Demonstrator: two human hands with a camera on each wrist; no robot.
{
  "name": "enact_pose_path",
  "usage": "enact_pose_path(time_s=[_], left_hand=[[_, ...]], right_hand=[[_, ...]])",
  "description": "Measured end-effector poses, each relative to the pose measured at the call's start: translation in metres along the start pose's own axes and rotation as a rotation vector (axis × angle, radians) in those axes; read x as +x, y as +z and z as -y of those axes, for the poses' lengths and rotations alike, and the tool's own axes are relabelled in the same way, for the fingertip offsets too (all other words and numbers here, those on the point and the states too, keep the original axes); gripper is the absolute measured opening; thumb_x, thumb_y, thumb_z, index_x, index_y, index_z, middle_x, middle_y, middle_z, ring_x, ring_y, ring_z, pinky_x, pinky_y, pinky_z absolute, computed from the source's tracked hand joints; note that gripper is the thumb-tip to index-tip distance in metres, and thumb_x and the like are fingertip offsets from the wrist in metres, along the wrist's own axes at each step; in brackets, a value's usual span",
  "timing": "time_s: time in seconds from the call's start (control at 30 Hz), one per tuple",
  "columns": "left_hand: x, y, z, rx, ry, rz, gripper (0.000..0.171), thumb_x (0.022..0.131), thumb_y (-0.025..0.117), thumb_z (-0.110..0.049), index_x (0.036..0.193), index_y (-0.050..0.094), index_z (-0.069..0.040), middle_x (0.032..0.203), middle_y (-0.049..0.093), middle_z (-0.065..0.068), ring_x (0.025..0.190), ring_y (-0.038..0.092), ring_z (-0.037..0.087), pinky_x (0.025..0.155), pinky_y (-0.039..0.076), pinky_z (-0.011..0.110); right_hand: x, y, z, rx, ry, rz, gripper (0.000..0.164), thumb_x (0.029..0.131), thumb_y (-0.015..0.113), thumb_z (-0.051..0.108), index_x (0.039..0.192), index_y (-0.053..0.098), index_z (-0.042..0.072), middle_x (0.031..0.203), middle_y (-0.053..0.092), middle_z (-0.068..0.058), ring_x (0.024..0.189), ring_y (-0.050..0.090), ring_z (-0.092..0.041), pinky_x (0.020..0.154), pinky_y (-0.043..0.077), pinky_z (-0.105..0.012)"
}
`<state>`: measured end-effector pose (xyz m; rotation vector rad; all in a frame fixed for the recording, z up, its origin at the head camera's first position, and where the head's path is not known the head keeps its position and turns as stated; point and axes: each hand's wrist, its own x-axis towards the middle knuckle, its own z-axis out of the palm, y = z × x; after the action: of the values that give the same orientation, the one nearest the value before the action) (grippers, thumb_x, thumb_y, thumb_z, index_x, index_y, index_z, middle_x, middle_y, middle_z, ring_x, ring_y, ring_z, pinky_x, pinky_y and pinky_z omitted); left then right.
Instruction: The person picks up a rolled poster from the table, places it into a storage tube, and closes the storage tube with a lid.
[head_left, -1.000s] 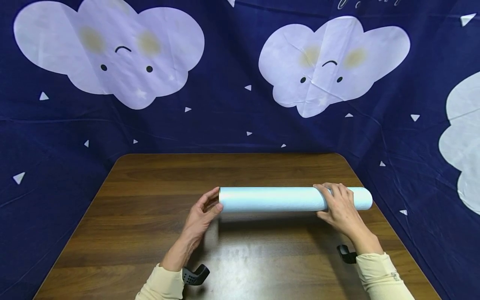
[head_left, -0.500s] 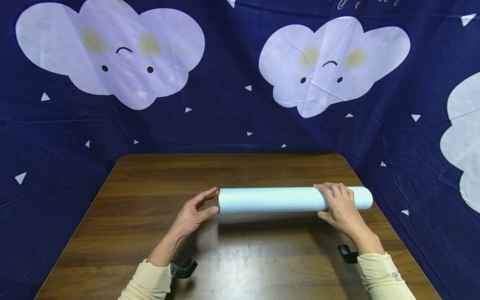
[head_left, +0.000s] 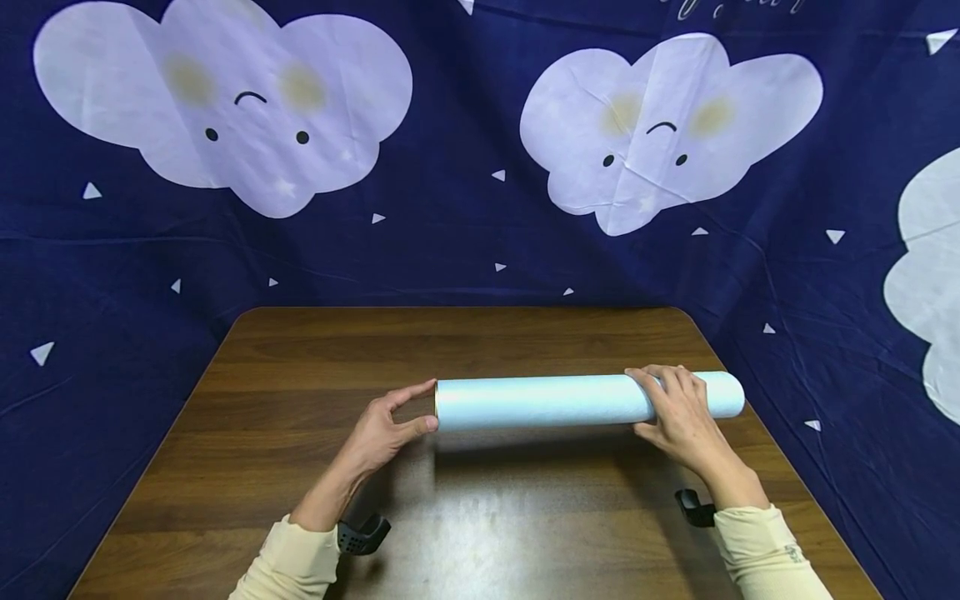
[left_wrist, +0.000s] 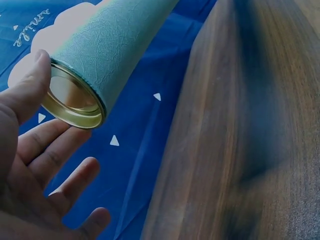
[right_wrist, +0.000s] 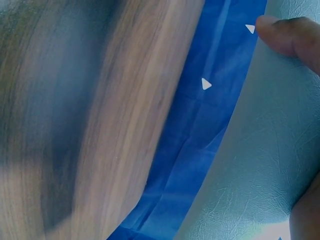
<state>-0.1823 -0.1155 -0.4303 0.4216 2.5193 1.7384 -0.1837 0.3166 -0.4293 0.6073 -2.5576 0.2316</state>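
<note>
A long light-blue tube (head_left: 540, 402) with a textured surface is held level above the wooden table. Its left end, seen in the left wrist view, has a gold metal rim and a recessed metal cap (left_wrist: 75, 95). My right hand (head_left: 678, 412) grips the tube near its right end, thumb on the near side and fingers over the top. The left hand (head_left: 378, 429) is at the capped end, thumb and fingers spread and fairly straight, their tips at the rim. In the right wrist view, the thumb (right_wrist: 287, 37) lies against the tube's surface (right_wrist: 260, 145).
The brown wood-grain table (head_left: 337, 350) has rounded far corners. Behind and beside it hangs a dark blue cloth (head_left: 450, 242) printed with white clouds and small triangles. Each wrist wears a black strap device, the left one (head_left: 363, 535) hanging low over the table.
My left hand has loosened from the tube's end and slid left, its fingertips now just at the rim. The tube's left end has dipped slightly. My right hand keeps its grip.
</note>
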Motion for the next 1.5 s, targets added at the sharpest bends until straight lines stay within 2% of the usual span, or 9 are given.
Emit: enact_pose_path(time_s=[0.33, 0.6, 0.8, 1.03, 1.27, 1.4, 1.5], left_hand=[[0.0035, 0.0019, -0.0019, 0.086, -0.043, 0.002, 0.061, 0.073, 0.075, -0.035, 0.13, 0.058, -0.02, 0.131, 0.06, 0.006, 0.132, 0.045, 0.029, 0.11, 0.032, 0.052], [0.0066, 0.0048, -0.0041, 0.054, -0.101, -0.009, 0.062, 0.072, 0.075, -0.037, 0.129, 0.058, -0.022, 0.132, 0.059, 0.005, 0.133, 0.044, 0.028, 0.112, 0.032, 0.049], [0.0064, 0.0049, -0.0045, 0.054, -0.122, -0.022, 0.064, 0.069, 0.074, -0.039, 0.129, 0.058, -0.023, 0.133, 0.058, 0.004, 0.134, 0.043, 0.028, 0.112, 0.031, 0.049], [0.0067, 0.0065, -0.0016, 0.062, -0.102, 0.013, 0.064, 0.071, 0.073, -0.04, 0.131, 0.057, -0.023, 0.134, 0.057, 0.004, 0.134, 0.043, 0.029, 0.111, 0.032, 0.05], [0.0059, 0.0049, 0.0024, 0.111, -0.089, 0.011, 0.065, 0.073, 0.073, -0.04, 0.134, 0.054, -0.027, 0.136, 0.056, 0.004, 0.135, 0.041, 0.031, 0.109, 0.033, 0.054], [0.0046, 0.0023, 0.0041, 0.161, -0.032, 0.0, 0.07, 0.075, 0.074, -0.038, 0.138, 0.049, -0.025, 0.138, 0.055, 0.005, 0.136, 0.039, 0.032, 0.109, 0.033, 0.055], [0.0042, -0.0002, 0.0016, 0.21, 0.01, -0.034, 0.073, 0.074, 0.075, -0.038, 0.14, 0.046, -0.024, 0.14, 0.052, 0.006, 0.137, 0.037, 0.035, 0.109, 0.029, 0.058]], right_hand=[[0.001, 0.0, -0.0018, -0.012, 0.0, -0.01, 0.085, 0.05, 0.088, 0.014, 0.127, 0.052, 0.016, 0.112, 0.054, -0.016, 0.105, 0.047, -0.04, 0.088, 0.032, -0.058], [0.0018, 0.0015, -0.0022, 0.001, -0.004, -0.038, 0.085, 0.048, 0.088, 0.012, 0.126, 0.053, 0.016, 0.111, 0.055, -0.015, 0.102, 0.048, -0.037, 0.086, 0.032, -0.058], [0.0047, 0.0022, -0.0009, 0.0, -0.013, -0.046, 0.086, 0.048, 0.089, 0.011, 0.126, 0.052, 0.016, 0.111, 0.055, -0.016, 0.104, 0.048, -0.041, 0.087, 0.031, -0.058], [0.0002, 0.0018, -0.0003, -0.006, 0.005, -0.041, 0.087, 0.047, 0.089, 0.01, 0.126, 0.052, 0.016, 0.111, 0.055, -0.016, 0.103, 0.048, -0.039, 0.087, 0.032, -0.058], [-0.0001, 0.0035, 0.0003, -0.013, 0.006, -0.05, 0.088, 0.047, 0.09, 0.01, 0.126, 0.052, 0.016, 0.112, 0.055, -0.016, 0.103, 0.048, -0.038, 0.086, 0.033, -0.059], [0.0003, 0.0064, 0.0017, -0.018, 0.007, -0.036, 0.088, 0.047, 0.09, 0.011, 0.126, 0.052, 0.016, 0.112, 0.055, -0.016, 0.103, 0.047, -0.039, 0.087, 0.033, -0.059], [0.0009, 0.0083, 0.003, -0.014, 0.016, -0.021, 0.087, 0.049, 0.09, 0.012, 0.127, 0.051, 0.016, 0.113, 0.054, -0.016, 0.104, 0.047, -0.039, 0.087, 0.032, -0.059]])
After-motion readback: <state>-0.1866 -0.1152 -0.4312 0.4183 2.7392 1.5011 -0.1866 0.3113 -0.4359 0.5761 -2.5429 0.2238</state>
